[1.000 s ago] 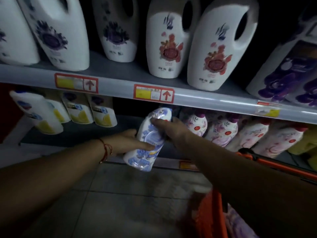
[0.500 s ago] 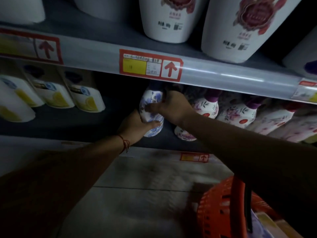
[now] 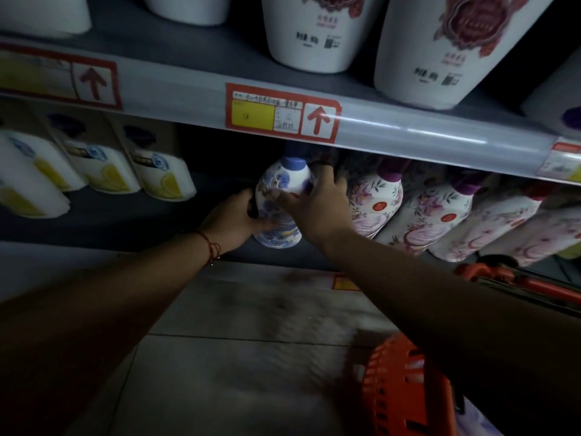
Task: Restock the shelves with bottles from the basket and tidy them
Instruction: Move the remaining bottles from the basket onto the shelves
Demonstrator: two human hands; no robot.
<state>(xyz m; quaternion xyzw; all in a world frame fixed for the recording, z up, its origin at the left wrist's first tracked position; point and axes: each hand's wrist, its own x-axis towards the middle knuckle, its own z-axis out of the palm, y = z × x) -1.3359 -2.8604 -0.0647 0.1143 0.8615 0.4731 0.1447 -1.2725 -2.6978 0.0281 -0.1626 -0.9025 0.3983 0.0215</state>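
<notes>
Here both hands (image 3: 234, 217) (image 3: 317, 204) hold the blue-floral bottle (image 3: 278, 209), seemingly standing on the lower shelf (image 3: 103, 225).

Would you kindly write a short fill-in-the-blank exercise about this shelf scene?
1. Both hands hold the blue floral bottle, whose cap is ____.
2. The bottle to its right has a ____ cap.
3. The basket on the floor is ____.
4. The left hand has a red string at the ____.

Missing: blue; purple; orange; wrist
</notes>
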